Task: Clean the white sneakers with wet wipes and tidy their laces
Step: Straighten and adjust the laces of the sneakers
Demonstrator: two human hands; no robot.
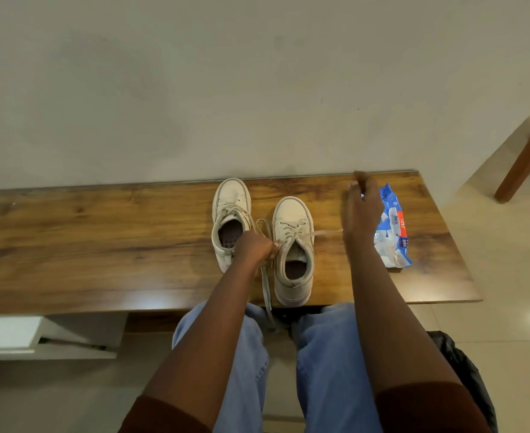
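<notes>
Two white sneakers stand side by side on a wooden table (101,245), toes toward the wall. My left hand (254,246) is between the left sneaker (230,201) and the right sneaker (293,220) and grips a lace (266,285) whose long end hangs over the table's front edge. Another lace end (323,233) runs from the right sneaker out to the right. My right hand (362,210) is raised over the table right of the shoes, fingers curled, partly covering a blue wet wipes pack (394,232). Whether it holds that lace end is unclear.
A plain wall stands just behind the table. A wooden furniture leg (526,157) rises at the far right over a tiled floor. My knees in blue jeans (329,354) are at the table's front edge, with a dark bag (466,370) beside them.
</notes>
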